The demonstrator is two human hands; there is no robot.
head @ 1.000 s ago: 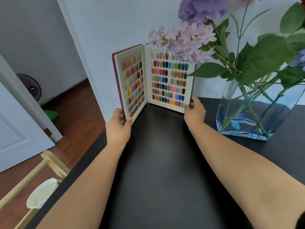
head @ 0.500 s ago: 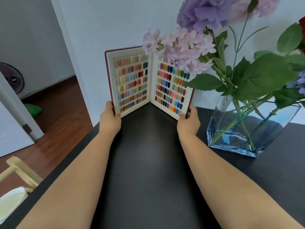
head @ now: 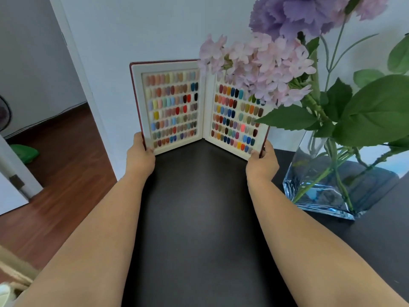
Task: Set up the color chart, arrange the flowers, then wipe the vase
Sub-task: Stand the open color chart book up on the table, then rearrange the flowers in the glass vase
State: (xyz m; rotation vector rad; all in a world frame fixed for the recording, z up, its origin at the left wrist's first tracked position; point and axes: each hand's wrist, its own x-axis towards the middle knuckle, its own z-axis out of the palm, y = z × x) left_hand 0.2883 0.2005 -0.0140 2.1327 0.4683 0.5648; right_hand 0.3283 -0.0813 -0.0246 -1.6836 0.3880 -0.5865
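The color chart [head: 174, 107], a red-covered book of nail swatches, stands upright and spread wide at the back of the black table [head: 194, 218], against the wall. My left hand [head: 139, 156] grips its lower left corner. My right hand [head: 262, 161] grips its lower right corner. To the right stands a clear glass vase [head: 332, 187] with water, holding purple and pink flowers [head: 261, 63] with green leaves. The blooms hide the top of the chart's right page.
The table's left edge drops to a wooden floor [head: 62, 173]. A white door [head: 11, 173] and a doorway lie at the left. A pale wooden frame [head: 15, 269] shows at the bottom left corner. The white wall [head: 155, 29] backs the table.
The chart's two pages have swung wider apart, from a narrow angle to nearly flat against the wall. My hands moved outward with the covers.
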